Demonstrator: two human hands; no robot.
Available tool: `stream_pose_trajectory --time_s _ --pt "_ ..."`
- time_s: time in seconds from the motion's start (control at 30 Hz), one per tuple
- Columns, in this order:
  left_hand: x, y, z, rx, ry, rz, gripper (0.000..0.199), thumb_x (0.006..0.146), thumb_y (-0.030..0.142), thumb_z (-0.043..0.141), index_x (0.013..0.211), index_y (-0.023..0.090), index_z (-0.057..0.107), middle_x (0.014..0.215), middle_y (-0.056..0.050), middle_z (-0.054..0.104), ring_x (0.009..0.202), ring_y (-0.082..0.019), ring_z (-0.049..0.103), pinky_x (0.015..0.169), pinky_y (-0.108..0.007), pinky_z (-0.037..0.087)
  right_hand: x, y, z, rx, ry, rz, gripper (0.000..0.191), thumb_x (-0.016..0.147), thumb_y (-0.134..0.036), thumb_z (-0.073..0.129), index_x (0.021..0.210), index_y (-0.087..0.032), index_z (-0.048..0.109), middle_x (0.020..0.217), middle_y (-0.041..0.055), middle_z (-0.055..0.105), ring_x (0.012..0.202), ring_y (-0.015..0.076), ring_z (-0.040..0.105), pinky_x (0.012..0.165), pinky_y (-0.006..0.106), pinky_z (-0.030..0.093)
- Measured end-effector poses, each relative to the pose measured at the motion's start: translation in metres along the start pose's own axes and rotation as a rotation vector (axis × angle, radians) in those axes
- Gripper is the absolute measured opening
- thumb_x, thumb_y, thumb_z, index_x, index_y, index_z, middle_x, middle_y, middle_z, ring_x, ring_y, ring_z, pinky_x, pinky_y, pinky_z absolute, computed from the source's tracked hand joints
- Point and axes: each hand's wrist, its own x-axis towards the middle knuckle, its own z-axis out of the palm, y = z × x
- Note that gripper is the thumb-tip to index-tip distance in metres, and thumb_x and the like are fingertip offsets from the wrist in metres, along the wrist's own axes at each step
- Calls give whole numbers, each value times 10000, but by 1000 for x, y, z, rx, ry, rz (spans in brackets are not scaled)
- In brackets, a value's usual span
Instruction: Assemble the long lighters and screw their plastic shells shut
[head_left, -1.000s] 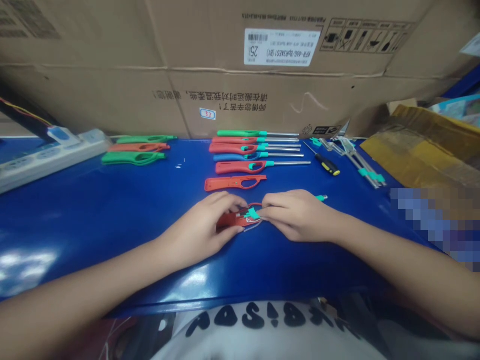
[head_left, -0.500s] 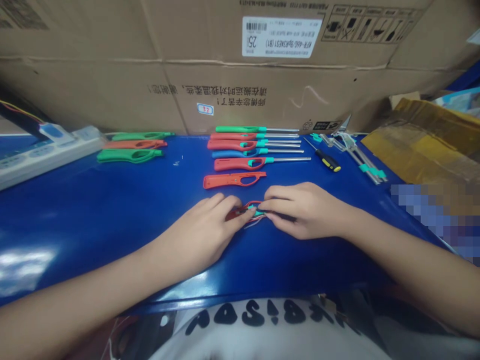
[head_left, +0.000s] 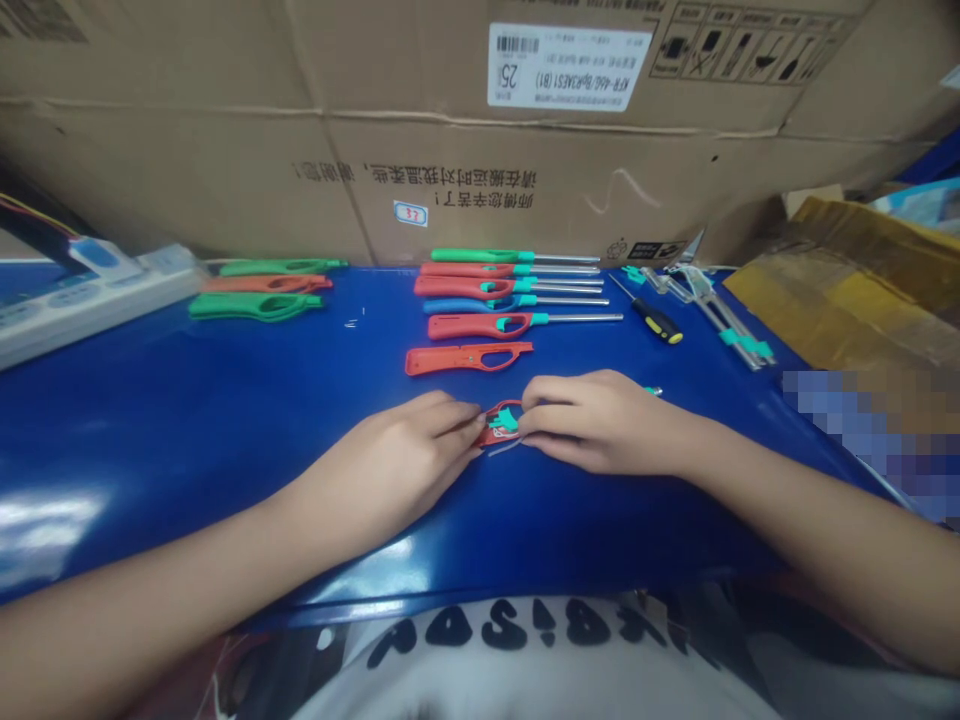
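Note:
Between my hands lies an opened red lighter half (head_left: 491, 437) with a teal trigger (head_left: 508, 419) and pale wire in it. My left hand (head_left: 409, 445) is closed on its handle end, thumb and fingers pinching the shell. At the other end, my right hand (head_left: 600, 422) is closed with its fingertips on the lighter's front; they hide what they grip there. A thin clear tube (head_left: 504, 448) sticks out below. Past my right hand shows a small metal tip with teal (head_left: 655, 391). An orange-red shell half (head_left: 469, 358) lies just beyond.
Several stick lighters (head_left: 487, 326) lie in a row behind, with a black-yellow screwdriver (head_left: 656, 320) and metal lighter tubes (head_left: 739, 335) to their right. Green and red shells (head_left: 259, 306) and a power strip (head_left: 97, 300) sit left. A large carton (head_left: 337, 200) walls off the back.
My left thumb has drawn back left from the trigger, so more of the trigger and wire shows. The metal tip has come into sight behind my right hand.

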Motion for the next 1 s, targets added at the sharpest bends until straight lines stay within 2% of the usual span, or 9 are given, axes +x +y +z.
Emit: stream_pose_trajectory --time_s 0.17,0.3,0.5,0.63,0.87,1.0 --pt "0 4 -3 19 -42 -43 341 1051 240 431 1124 109 737 1057 -134 715 931 -261 684 808 -418 613 0 0 1 4 5 -10 224 1037 -285 460 1095 -223 667 1035 28 650 782 130 583 611 260 381" --pt "-2 5 -2 -33 -37 -51 328 1052 231 433 1162 112 718 1064 -129 701 929 -251 663 806 -404 602 0 -2 -1 109 2 44 149 1013 -241 481 1035 -201 623 1012 25 642 849 133 595 664 253 407" --pt "-4 2 3 -172 -37 -91 301 1043 205 463 1284 188 642 1165 -88 666 1040 -237 584 926 -392 546 2 -1 -5 286 11 142 57 927 -153 536 938 -207 550 906 -14 596 748 102 530 647 231 389" --pt "-5 1 8 -195 -46 -84 408 1008 99 458 1353 248 616 1279 -85 608 1098 -246 523 963 -408 521 1 -1 -6 296 -22 136 90 906 -124 531 927 -211 539 900 -17 592 761 105 528 664 235 382" --pt "-2 4 2 -107 -83 -27 416 1005 110 438 1351 207 646 1245 -128 616 997 -266 518 871 -445 545 0 1 -5 282 -42 123 72 917 -141 525 916 -212 537 888 -16 589 755 111 519 666 241 381" --pt "-1 3 0 -71 -77 -11 403 1015 134 433 1345 203 653 1232 -130 638 1002 -273 548 863 -443 554 0 0 -7 267 -50 88 77 939 -168 520 960 -206 584 939 11 628 830 131 579 715 250 426"
